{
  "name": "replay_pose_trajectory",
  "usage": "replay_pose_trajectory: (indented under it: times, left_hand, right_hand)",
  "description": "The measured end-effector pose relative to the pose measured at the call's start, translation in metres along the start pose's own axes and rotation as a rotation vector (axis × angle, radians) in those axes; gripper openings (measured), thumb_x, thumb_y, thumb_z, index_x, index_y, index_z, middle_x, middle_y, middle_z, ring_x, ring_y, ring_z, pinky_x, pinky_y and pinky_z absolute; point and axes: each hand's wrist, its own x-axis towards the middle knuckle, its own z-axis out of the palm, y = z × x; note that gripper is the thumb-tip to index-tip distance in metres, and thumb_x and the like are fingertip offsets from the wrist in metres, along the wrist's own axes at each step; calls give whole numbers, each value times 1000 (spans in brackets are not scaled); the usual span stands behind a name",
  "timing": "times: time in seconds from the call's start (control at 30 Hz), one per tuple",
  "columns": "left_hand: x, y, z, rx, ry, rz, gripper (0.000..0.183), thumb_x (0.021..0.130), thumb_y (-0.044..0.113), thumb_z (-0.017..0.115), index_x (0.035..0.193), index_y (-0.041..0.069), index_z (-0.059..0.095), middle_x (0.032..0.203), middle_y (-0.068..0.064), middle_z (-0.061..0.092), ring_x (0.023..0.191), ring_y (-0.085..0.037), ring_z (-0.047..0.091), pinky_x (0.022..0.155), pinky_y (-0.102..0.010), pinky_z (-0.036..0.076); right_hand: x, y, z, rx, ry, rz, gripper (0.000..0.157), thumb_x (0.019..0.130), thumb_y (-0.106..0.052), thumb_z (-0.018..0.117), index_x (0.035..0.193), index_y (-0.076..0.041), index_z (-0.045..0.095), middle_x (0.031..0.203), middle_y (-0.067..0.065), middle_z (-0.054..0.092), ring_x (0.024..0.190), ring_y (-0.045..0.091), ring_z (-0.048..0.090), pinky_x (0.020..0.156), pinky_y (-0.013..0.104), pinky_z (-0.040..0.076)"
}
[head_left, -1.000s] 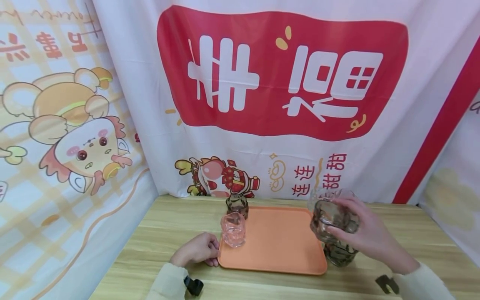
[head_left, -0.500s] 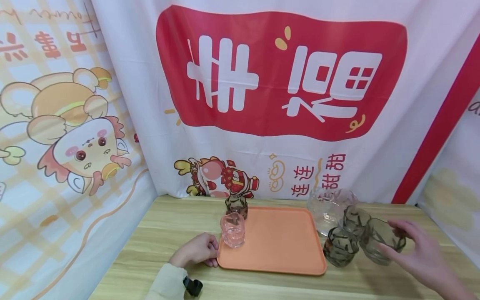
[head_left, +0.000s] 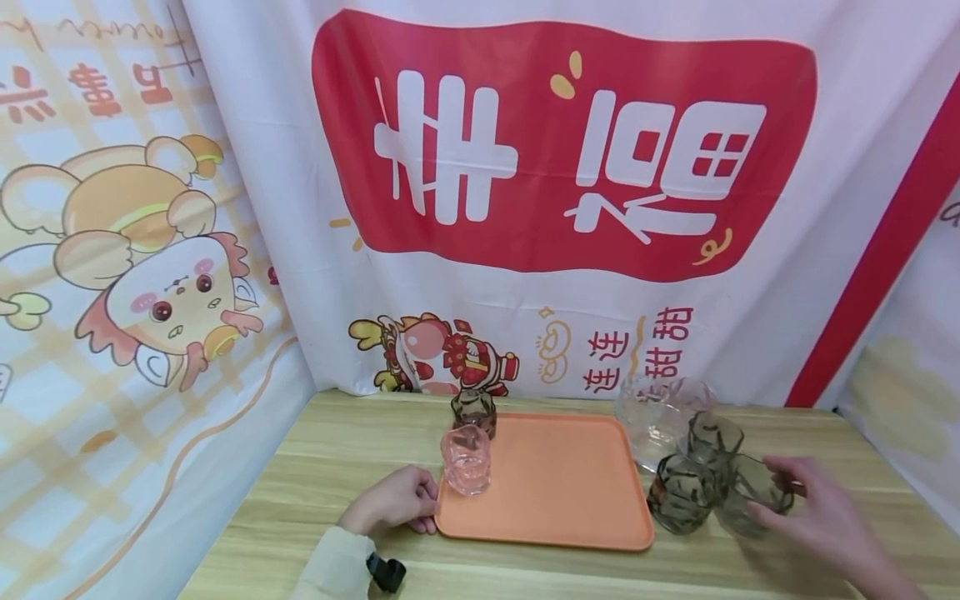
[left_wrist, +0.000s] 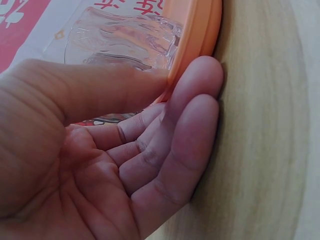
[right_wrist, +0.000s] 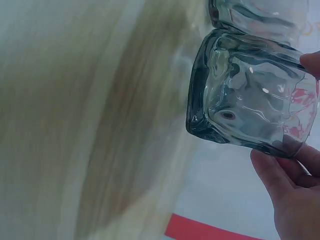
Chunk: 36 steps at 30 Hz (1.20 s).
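In the head view my left hand point(head_left: 397, 500) is at the left edge of the orange tray point(head_left: 555, 492). Its thumb and bent fingers point(left_wrist: 187, 135) pinch the rim in the left wrist view. On the right, my right hand point(head_left: 825, 517) grips a smoky grey glass point(head_left: 753, 496) near its rim, thumb on one side and fingers on the other. The right wrist view shows this glass point(right_wrist: 250, 95) with its thick base toward the wooden table. Two more smoky glasses, one in front point(head_left: 681, 493) and one behind point(head_left: 712, 442), stand close beside it.
A clear pinkish glass point(head_left: 467, 460) stands on the tray's left side, with a dark glass point(head_left: 474, 412) behind it. Clear glassware point(head_left: 652, 425) stands by the tray's back right corner. A printed cloth point(head_left: 562, 167) hangs at the table's back edge.
My right hand has carried the smoky glass from over the tray's right edge out to the right, then slightly back left against the other two. My left hand has stayed put.
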Motion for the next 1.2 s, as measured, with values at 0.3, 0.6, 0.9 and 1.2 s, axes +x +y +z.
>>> replay_pose_trajectory:
  times: [0.3,0.6,0.9,1.2]
  left_hand:
    - [1,0,1,-1,-3,3,6,87,1,60,91,-2,57,71,-11,64,57,-14,64,56,-30,58]
    - [1,0,0,-4,-6,2,6,87,1,60,91,-2,57,71,-11,64,57,-14,65,56,-30,58]
    - [0,-1,-1,-22,-9,7,6,87,-1,59,91,-3,56,72,-11,64,57,-14,65,56,-30,58]
    - [1,-2,0,-15,-8,8,7,87,0,60,92,-3,56,72,-11,64,57,-14,65,56,-30,58]
  right_hand:
    - [3,-1,13,-2,-12,18,68,60,-30,90,112,3,61,102,17,62,85,-7,51,66,10,49]
    - [5,2,15,-26,-52,35,69,64,-37,87,115,0,60,106,15,62,89,-10,47,67,16,51]
    - [5,3,15,23,-50,-10,67,64,-30,88,116,2,59,105,16,62,87,-17,42,68,8,47]
    - [6,-1,9,1,-97,-21,74,68,-31,86,124,4,55,111,21,58,95,28,60,73,41,56]
